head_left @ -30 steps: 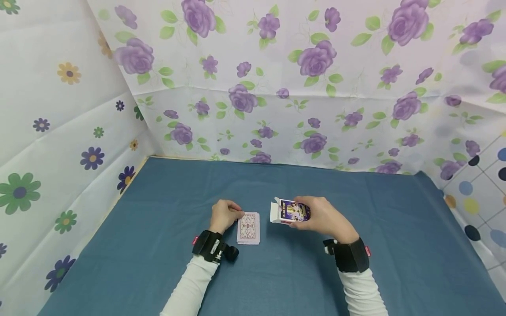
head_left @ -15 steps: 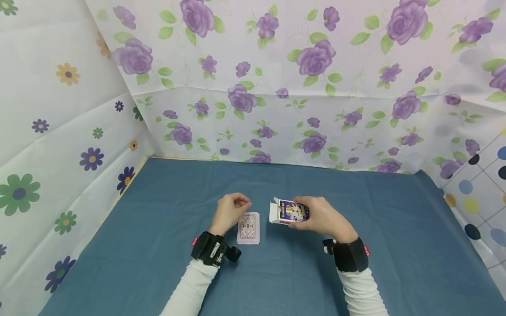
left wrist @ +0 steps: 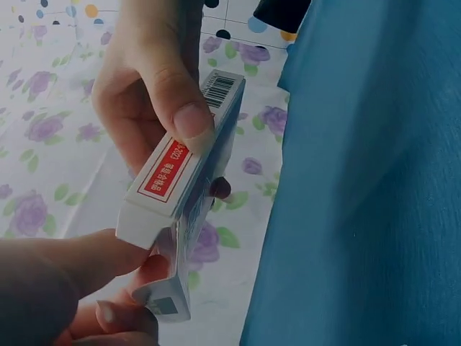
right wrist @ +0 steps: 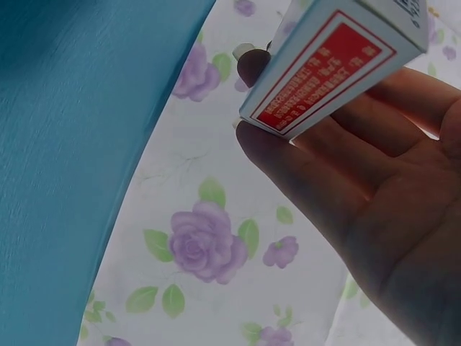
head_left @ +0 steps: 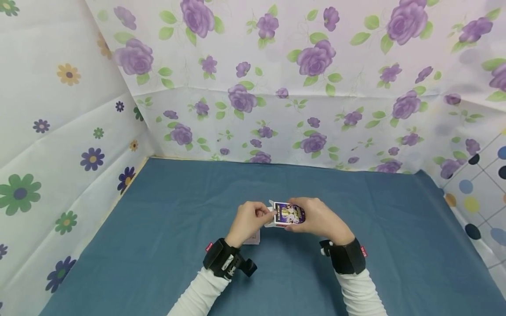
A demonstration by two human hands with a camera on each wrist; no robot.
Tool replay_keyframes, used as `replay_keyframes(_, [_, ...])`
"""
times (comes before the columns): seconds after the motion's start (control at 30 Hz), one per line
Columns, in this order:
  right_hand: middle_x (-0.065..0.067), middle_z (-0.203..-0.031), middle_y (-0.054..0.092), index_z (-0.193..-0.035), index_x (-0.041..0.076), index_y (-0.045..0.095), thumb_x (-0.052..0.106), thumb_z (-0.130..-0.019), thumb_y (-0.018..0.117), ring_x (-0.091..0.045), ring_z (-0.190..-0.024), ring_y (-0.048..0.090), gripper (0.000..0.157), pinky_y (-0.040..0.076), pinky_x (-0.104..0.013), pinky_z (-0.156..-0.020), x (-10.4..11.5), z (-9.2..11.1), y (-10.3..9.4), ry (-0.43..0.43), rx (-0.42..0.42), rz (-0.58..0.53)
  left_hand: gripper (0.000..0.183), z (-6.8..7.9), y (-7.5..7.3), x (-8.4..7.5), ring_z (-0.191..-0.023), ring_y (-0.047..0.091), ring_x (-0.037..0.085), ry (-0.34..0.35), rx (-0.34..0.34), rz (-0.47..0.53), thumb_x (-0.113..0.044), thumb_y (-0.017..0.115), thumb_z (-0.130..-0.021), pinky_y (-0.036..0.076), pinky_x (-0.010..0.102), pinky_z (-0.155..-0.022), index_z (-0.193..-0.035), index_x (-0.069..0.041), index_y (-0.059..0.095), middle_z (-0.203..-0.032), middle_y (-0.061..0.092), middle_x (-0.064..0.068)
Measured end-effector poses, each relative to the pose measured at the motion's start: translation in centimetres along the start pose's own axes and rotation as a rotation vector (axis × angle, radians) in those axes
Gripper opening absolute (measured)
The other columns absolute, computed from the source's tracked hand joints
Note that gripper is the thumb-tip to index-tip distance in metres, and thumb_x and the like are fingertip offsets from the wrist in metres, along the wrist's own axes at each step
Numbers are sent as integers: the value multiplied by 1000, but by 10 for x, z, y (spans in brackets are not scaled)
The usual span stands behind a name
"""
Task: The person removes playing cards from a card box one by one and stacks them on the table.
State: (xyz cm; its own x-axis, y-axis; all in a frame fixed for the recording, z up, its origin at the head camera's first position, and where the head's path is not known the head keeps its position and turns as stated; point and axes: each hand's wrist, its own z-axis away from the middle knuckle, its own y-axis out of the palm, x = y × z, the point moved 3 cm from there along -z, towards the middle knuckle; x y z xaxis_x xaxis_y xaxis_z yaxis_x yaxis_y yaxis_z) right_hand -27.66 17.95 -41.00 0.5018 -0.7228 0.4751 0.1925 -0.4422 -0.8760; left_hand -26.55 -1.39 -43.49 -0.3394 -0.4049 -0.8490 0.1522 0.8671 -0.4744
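My right hand [head_left: 321, 220] holds a small card box [head_left: 290, 213], purple with a gold trophy on its face, above the table. In the left wrist view the box [left wrist: 189, 140] shows a white side with a red label, and its open end points toward my left hand [left wrist: 68, 281]. There the left thumb and fingers pinch at the end flap; part of a finger shows through the opening. Fingers of the right hand [right wrist: 374, 166] wrap the box [right wrist: 324, 68] in the right wrist view. A stack of playing cards [head_left: 253, 239] lies face down, mostly hidden under the left hand.
A blue cloth [head_left: 178, 184] covers the table. Flowered sheets [head_left: 253, 87] hang behind it and along the left side. Each wrist wears a black strap with a camera, such as the left strap [head_left: 221, 259].
My left hand has moved right from the card stack to the open end of the box, now covering most of the cards. The right hand and box have shifted slightly left.
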Motion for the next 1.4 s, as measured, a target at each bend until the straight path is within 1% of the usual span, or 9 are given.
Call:
replay_keyframes(0.13, [-5,-103,68,-123,4,62,30,-78,82,-5,-78,58,56,49,-23,-67,4,0,1,-12,-5,21,17,-2,0,4,-46,27,8,-108,64,0,-14,64,-91,22,23,-49,-79,-4,71,-53,33,-4])
replay_keyframes(0.27, [-6,-106,68,-125,3,61,29,-76,82,-6,-79,57,59,48,-23,-67,8,1,1,-14,-11,37,15,-3,0,8,-45,24,8,-199,165,49,-9,63,-90,23,24,-49,-80,-2,72,-51,31,-4])
replay_keyframes(0.4, [-6,-108,68,-126,4,61,29,-75,83,-7,-79,58,61,48,-23,-68,10,1,1,-18,-24,66,16,-4,-2,11,-47,27,9,-260,225,137,-6,61,-90,26,24,-50,-83,1,73,-52,39,-4])
replay_keyframes(0.53, [-6,-109,68,-126,3,61,28,-75,83,-7,-79,58,62,47,-23,-68,11,1,1,-23,-29,77,15,-5,-3,12,-51,31,10,-270,252,182,-3,59,-90,28,25,-53,-85,4,72,-62,51,0])
replay_keyframes(0.63, [-6,-109,68,-126,3,61,28,-75,83,-6,-79,57,61,46,-23,-67,11,0,2,-30,-26,72,15,-5,-3,12,-55,36,11,-273,258,201,-3,60,-90,31,25,-56,-84,5,72,-66,55,2])
replay_keyframes(0.77, [-6,-109,68,-126,3,61,29,-75,83,-6,-79,58,62,47,-23,-68,10,0,2,-31,-24,60,16,-6,-4,13,-55,34,12,-286,262,246,-4,62,-90,30,26,-55,-79,5,69,-66,53,5])
replay_keyframes(0.93, [-7,-111,68,-127,3,61,29,-74,84,-7,-81,59,63,49,-23,-69,7,-1,2,-22,-26,55,21,-7,-8,15,-52,28,12,-305,287,278,-9,65,-91,26,27,-54,-74,3,64,-64,46,1])
replay_keyframes(1.17, [-7,-110,68,-126,3,61,31,-75,83,-6,-79,58,62,48,-21,-67,7,-1,2,-28,-25,38,22,-8,-16,19,-50,27,12,-314,302,261,-18,65,-92,26,26,-51,-86,3,71,-62,43,-3])
replay_keyframes(1.4, [-7,-109,68,-126,3,61,31,-76,83,-5,-77,57,62,47,-20,-65,6,-2,4,-16,-12,31,23,-10,-18,20,-51,29,11,-302,338,258,-21,64,-93,27,25,-51,-89,1,72,-61,43,-4])
